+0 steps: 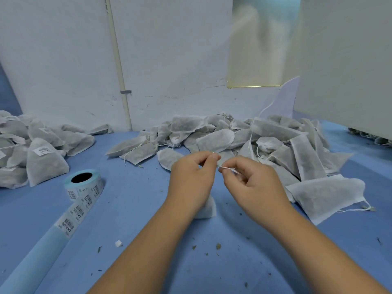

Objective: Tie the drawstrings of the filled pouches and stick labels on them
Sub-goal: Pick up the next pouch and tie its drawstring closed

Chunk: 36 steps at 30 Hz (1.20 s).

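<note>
A filled white pouch [207, 209] stands on the blue table [135, 209], mostly hidden behind my left wrist. My left hand [193, 179] and my right hand [252, 185] are raised above it, close together. Both pinch its thin white drawstring [228, 169], which runs between the fingertips. A roll of barcode labels [84, 183] lies at the left, its blue backing strip [42, 251] trailing toward the near edge.
A heap of unlabelled filled pouches [254, 141] with loose strings lies behind and right of my hands. Labelled pouches [42, 153] are piled at the far left. One pouch [326, 196] lies alone at the right. Herb crumbs dot the table. A white wall stands behind.
</note>
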{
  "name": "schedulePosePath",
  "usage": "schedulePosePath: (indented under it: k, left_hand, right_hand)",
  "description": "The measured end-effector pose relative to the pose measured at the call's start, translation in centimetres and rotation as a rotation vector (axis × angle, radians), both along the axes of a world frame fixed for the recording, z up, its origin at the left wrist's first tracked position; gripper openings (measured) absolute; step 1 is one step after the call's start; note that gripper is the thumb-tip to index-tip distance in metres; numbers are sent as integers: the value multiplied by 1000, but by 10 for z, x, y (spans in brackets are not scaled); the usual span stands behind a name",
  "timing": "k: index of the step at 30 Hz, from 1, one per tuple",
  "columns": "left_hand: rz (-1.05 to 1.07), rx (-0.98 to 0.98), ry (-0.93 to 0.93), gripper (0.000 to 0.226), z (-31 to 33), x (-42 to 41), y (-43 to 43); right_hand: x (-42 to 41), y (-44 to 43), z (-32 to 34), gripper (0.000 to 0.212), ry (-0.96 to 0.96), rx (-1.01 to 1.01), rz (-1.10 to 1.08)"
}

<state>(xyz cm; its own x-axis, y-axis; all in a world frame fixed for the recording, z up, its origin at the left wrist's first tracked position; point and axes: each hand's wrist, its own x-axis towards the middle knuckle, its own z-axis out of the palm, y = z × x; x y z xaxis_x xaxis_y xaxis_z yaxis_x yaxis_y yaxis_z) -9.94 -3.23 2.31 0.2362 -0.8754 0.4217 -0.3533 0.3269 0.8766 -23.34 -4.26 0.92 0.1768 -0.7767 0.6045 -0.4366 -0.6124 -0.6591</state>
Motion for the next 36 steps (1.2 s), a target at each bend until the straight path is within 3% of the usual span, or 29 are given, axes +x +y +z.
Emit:
schedulePosePath:
  k: [3, 6, 13, 18, 23, 31, 36]
  left_hand:
    - [-14, -5, -173, 30, -1, 5, -1]
    - [-64, 20, -248, 35, -4, 6, -1]
    - [-146, 93, 6, 26, 0, 7, 1]
    - [-207, 110, 117, 26, 2, 9, 3]
    - [-289, 148, 196, 27, 5, 12, 4]
    - [-375, 134, 251, 26, 2, 11, 3]
    - [-334, 129, 259, 21, 0, 10, 2]
  right_hand:
    - [1, 4, 5, 8, -63, -28, 4]
    - [-1, 3, 6, 21, -190, 15, 22]
    - [0, -1, 7, 13, -389, 280, -7]
    - [7, 2, 8, 11, -484, 560, 187]
    - [11, 5, 6, 35, -388, 589, 206]
    - [11, 2, 2, 32, -310, 540, 155]
    - [12, 2, -6, 28, 62, 260, 29]
